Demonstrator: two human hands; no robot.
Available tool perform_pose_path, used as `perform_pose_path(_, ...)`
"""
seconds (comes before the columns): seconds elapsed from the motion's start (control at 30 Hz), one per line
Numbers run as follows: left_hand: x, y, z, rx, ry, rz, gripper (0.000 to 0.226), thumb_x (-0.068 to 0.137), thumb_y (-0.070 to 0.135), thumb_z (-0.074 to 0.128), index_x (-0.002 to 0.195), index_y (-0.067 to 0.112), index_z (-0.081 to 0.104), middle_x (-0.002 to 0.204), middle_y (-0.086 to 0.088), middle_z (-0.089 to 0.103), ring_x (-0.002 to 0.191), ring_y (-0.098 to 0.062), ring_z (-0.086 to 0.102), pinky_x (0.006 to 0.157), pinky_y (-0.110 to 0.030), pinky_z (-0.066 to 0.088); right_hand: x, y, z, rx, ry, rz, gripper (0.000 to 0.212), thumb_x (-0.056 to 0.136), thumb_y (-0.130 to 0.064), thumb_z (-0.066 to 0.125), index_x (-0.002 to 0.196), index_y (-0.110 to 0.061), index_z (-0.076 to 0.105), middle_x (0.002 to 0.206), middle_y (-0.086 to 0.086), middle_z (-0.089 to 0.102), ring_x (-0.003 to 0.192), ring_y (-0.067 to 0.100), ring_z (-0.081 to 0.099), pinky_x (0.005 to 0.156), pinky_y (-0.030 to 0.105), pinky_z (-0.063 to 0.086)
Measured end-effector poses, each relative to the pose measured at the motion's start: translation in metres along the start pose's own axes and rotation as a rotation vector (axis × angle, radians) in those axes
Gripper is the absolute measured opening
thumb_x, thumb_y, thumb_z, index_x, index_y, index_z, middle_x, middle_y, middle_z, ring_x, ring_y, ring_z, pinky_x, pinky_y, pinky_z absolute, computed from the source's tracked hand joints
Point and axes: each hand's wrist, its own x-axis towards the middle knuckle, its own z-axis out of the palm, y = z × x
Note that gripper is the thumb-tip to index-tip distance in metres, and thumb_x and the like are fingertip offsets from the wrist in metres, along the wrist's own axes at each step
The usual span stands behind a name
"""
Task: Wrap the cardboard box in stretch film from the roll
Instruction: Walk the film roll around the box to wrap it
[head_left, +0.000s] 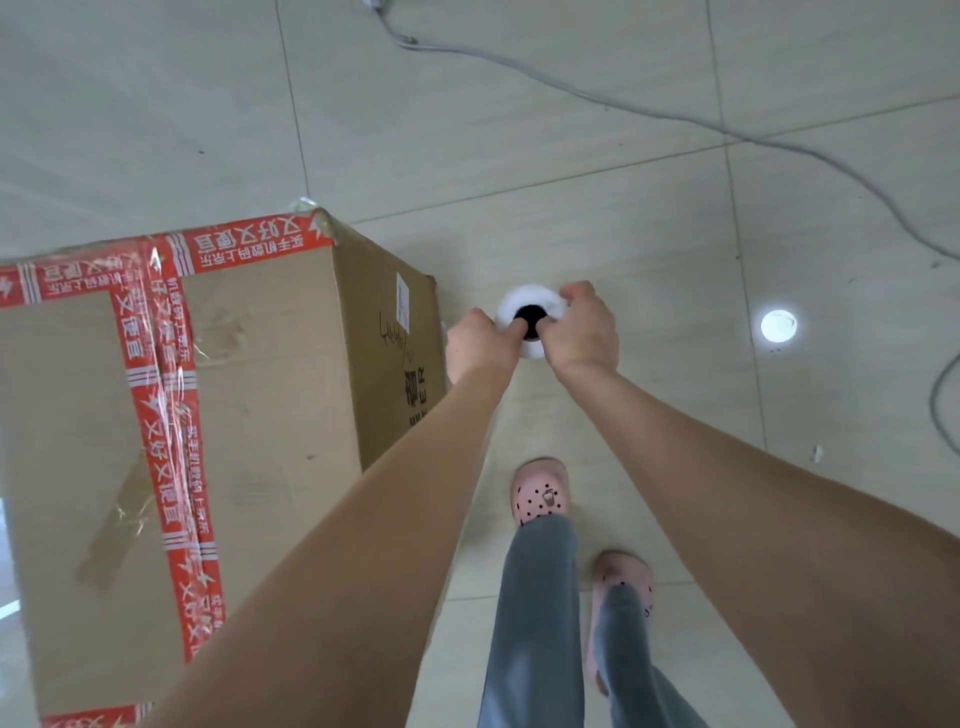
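A large cardboard box (249, 374) with red printed tape stands on the floor at the left; clear film glints over its taped top and far corner. Just right of the box, both my hands hold a white stretch film roll (530, 301) upright, seen end-on with its dark core hole facing me. My left hand (480, 345) grips the roll's left rim with the thumb in the core. My right hand (584, 332) grips the right rim, fingers curled over the top edge. The roll's lower length is hidden beneath my hands.
The pale tiled floor (649, 218) stretches all around. A grey cable (675, 117) snakes across it from the top to the right edge. My legs in grey trousers and pink slippers (540, 493) stand below the hands. A lamp reflection (777, 326) shines on a tile.
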Motion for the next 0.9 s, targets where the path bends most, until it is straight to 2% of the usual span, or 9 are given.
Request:
perform_pose_path(0.1,0.008,0.005,-0.011,0.090,-0.101,-0.002,0.030,0.086,0.033,0.059,0.085,0.003,0.058,0.083,-0.011,0.067,0.068,-0.024,0.063,0.056,-0.029,0.049,0.000,-0.004,0.002,0.088,-0.103,0.188,0.040,0.083,-0.025,0.058,0.121,-0.014,0.048,0.111,0.008,0.060,0.085,0.027,0.059,0.068,0.032,0.044)
perform_pose_path(0.17,0.010,0.013,-0.017,0.181,-0.123,0.072,0.024,0.086,0.026,0.060,0.095,0.005,0.056,0.088,-0.010,0.061,0.071,-0.024,0.059,0.055,-0.029,0.047,0.000,-0.007,0.002,0.152,-0.123,0.227,0.038,0.082,-0.018,0.057,0.119,-0.014,0.048,0.110,0.009,0.060,0.087,0.029,0.064,0.076,0.037,0.052)
perform_pose_path(0.27,0.017,0.028,-0.024,0.313,-0.132,0.240,0.036,0.086,0.013,0.056,0.122,0.014,0.052,0.106,-0.009,0.063,0.092,-0.028,0.061,0.067,-0.034,0.052,0.005,-0.009,0.004,0.140,-0.117,0.201,0.032,0.082,-0.012,0.056,0.113,-0.014,0.051,0.105,0.009,0.061,0.080,0.027,0.060,0.069,0.034,0.051)
perform_pose_path(0.37,0.025,0.041,-0.023,0.462,-0.151,0.352,0.040,0.086,0.008,0.050,0.124,0.020,0.055,0.111,-0.006,0.062,0.101,-0.027,0.060,0.071,-0.033,0.049,0.013,-0.012,0.000,0.053,-0.124,0.139,0.027,0.083,-0.013,0.054,0.109,-0.015,0.055,0.104,0.006,0.063,0.079,0.022,0.054,0.064,0.028,0.040)
perform_pose_path(0.47,0.034,0.050,-0.021,0.556,-0.139,0.393,0.041,0.087,0.011,0.049,0.125,0.025,0.056,0.116,-0.002,0.061,0.108,-0.025,0.058,0.076,-0.032,0.047,0.022,-0.025,-0.004,-0.055,-0.126,0.083,0.027,0.083,-0.017,0.052,0.109,-0.020,0.061,0.103,0.005,0.066,0.090,0.026,0.060,0.069,0.029,0.043)
perform_pose_path(0.57,0.048,0.061,-0.029,0.527,-0.086,0.335,0.028,0.083,0.011,0.047,0.104,0.017,0.064,0.099,-0.005,0.065,0.090,-0.028,0.062,0.064,-0.029,0.044,0.035,-0.043,-0.008,-0.151,-0.101,-0.008,0.022,0.079,-0.015,0.052,0.099,-0.020,0.063,0.094,0.004,0.066,0.084,0.028,0.060,0.068,0.031,0.048)
perform_pose_path(0.7,0.061,0.065,-0.041,0.382,-0.025,0.230,0.021,0.084,0.014,0.048,0.101,0.011,0.059,0.093,-0.008,0.064,0.082,-0.029,0.061,0.063,-0.032,0.050,0.055,-0.066,-0.013,-0.261,-0.056,-0.120,0.023,0.082,-0.015,0.050,0.100,-0.022,0.062,0.091,0.003,0.065,0.073,0.024,0.051,0.062,0.028,0.039)
perform_pose_path(0.8,0.070,0.066,-0.049,0.236,0.029,0.114,0.019,0.084,0.019,0.052,0.099,0.008,0.055,0.090,-0.009,0.064,0.082,-0.029,0.061,0.062,-0.032,0.048,0.067,-0.086,-0.010,-0.274,-0.051,-0.197,0.028,0.084,-0.013,0.046,0.105,-0.024,0.061,0.096,0.004,0.066,0.079,0.024,0.054,0.064,0.027,0.034)
perform_pose_path(0.9,0.080,0.067,-0.057,0.103,0.079,-0.005,0.023,0.083,0.025,0.057,0.098,0.008,0.052,0.091,-0.009,0.062,0.085,-0.029,0.060,0.060,-0.030,0.040,0.078,-0.103,-0.005,-0.174,-0.071,-0.199,0.033,0.083,-0.010,0.047,0.111,-0.023,0.060,0.104,0.004,0.065,0.093,0.026,0.060,0.066,0.027,0.037)
